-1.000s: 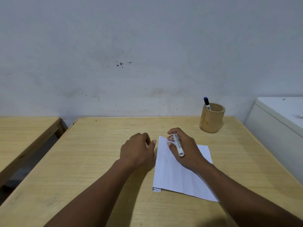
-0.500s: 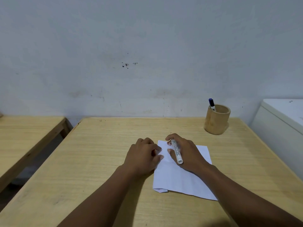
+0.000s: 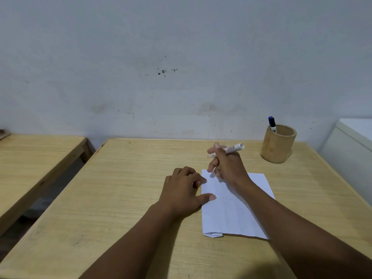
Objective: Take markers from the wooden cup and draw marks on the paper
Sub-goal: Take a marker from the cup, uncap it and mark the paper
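Both forearms come in from the near edge over the wooden table [image 3: 124,178]. Folded white paper [image 3: 233,214] lies flat right of centre, w/ a tucked flap at its near left corner; position unchanged vs 0.5 s ago. Left hand [image 3: 181,192] sits at the paper's left edge, knuckles curled, thumb and index tips resting on the sheet; something red shows between the fingers, can't tell what. It was bunched tighter half a sec ago, now the thumb is stretched out further onto the paper. Right hand [image 3: 227,166] has lifted off the sheet and moved toward the far side: before, it lay over the paper w/ the marker pointing back at the person; now it's raised above the far edge, fingers wrapped round the white marker [image 3: 233,149], barrel angled up to the right, blurred. Farther, at the back right corner, the wooden cup [image 3: 278,146] stands upright w/ a blue-capped marker [image 3: 272,124] leaning inside. Beyond is the grey wall [image 3: 181,57]; a second table [image 3: 36,156] sits left, a white box [image 3: 354,141] right.
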